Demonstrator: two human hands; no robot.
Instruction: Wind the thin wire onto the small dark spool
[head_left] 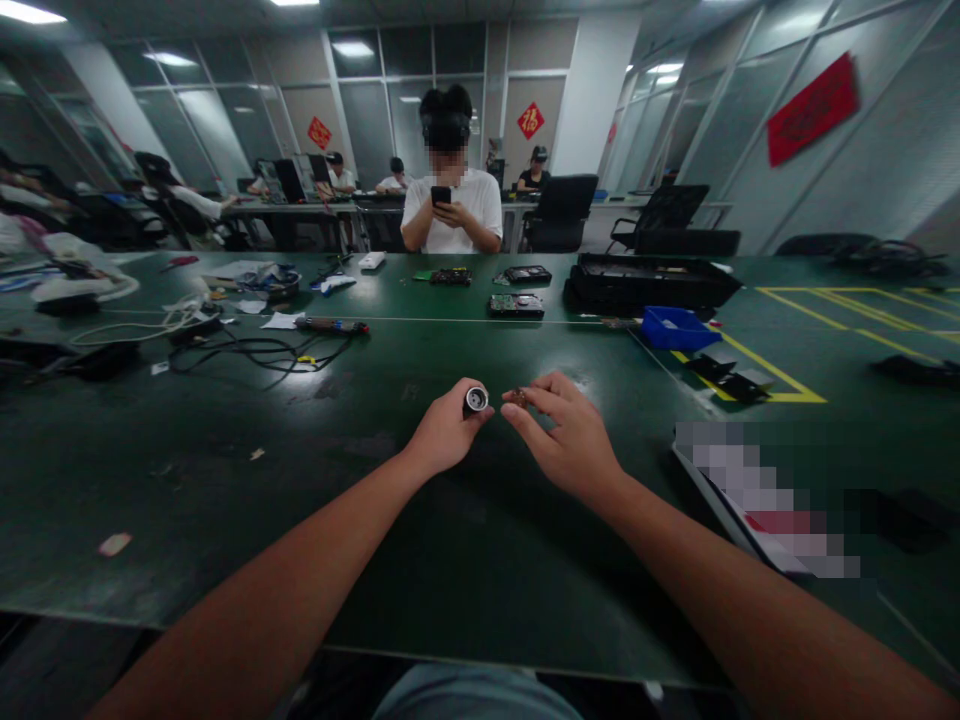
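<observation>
My left hand point(444, 432) is closed around a dark cylinder point(475, 401) whose open end, with a silvery ring and dark inside, points toward me. Close by on the right, my right hand point(568, 432) pinches a small brownish piece point(519, 397) between thumb and fingers. That piece is too small to name. A narrow gap separates it from the cylinder's end. Both hands are held above the green table point(450, 560), near its middle.
Cables point(255, 350) and a rod-like tool point(330, 325) lie to the left. Hard drives point(517, 304), a long black housing point(649, 285) and a blue tray point(677, 327) stand farther back. A person point(450, 205) sits opposite with a phone point(441, 196).
</observation>
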